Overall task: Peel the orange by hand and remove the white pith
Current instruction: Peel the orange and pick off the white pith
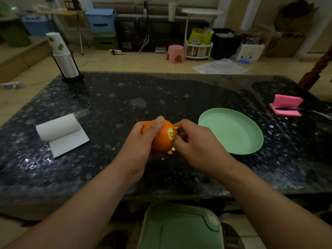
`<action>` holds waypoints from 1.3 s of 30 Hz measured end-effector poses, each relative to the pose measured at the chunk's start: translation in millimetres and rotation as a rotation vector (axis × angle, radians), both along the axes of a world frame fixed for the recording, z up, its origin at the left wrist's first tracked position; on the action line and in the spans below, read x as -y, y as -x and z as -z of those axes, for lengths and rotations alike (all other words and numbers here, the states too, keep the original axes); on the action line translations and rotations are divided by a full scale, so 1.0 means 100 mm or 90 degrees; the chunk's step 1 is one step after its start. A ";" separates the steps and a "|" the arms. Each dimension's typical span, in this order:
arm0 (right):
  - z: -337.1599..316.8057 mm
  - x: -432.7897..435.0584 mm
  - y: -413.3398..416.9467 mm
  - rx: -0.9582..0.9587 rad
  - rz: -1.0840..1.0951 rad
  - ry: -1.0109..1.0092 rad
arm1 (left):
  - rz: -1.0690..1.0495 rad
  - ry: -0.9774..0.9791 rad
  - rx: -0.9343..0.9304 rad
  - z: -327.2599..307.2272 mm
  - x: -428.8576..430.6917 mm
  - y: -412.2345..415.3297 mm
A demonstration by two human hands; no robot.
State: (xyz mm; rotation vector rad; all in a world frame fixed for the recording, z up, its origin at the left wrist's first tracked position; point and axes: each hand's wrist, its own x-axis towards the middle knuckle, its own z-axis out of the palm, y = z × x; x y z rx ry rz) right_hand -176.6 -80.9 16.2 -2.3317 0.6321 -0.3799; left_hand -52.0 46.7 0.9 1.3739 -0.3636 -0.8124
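Orange: the orange [159, 139] sits inside the left grip, held above the surface [179, 94], with most of its skin on.
Opening: a small ragged tear in the peel [170, 133] shows pale pith on the side facing the right grip.
Left grip: the left grip [142, 141] is wrapped round the fruit, thumb laid over the top.
Right grip: the right grip [195, 146] is narrow, fingertips pinched on the torn peel edge.
Scraps: small peel bits [171, 151] hang just below the right grip's fingertips; a crumb [163, 159] lies on the surface beneath.
Step in hand: likely widening the first tear, so the task looks barely begun.
Doing it well: push the thumb under the skin and lift broad flaps rather than crumbs. Turn the fruit in the left grip toward the working fingers, and squeeze lightly so the flesh does not burst.
Plate: the green plate [233, 133] lies near, just right of the right grip, handy for peel.
Bin: a green bin [179, 229] stands below both grips.
Paper roll: the paper roll [59, 130] lies well left of the left grip, for wiping juice.
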 end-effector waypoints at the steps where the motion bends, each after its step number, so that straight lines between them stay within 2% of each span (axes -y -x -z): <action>1: 0.00 -0.01 0.00 -0.001 -0.005 0.002 | 0.006 -0.011 0.002 0.00 -0.01 0.01; 11: 0.01 -0.03 -0.01 0.059 0.010 -0.023 | -0.006 -0.001 0.019 -0.01 -0.01 0.04; 16: 0.06 -0.01 -0.04 0.090 0.007 -0.107 | -0.014 0.014 -0.027 -0.02 0.00 0.02; 20: 0.10 -0.03 -0.06 0.122 -0.008 -0.189 | -0.020 0.025 -0.111 -0.02 -0.03 -0.02; 31: 0.07 -0.03 -0.06 0.036 -0.050 -0.031 | -0.047 -0.015 -0.071 0.00 -0.04 0.02; 39: 0.09 -0.04 -0.08 0.122 -0.010 -0.089 | -0.074 0.005 -0.084 -0.06 0.00 0.07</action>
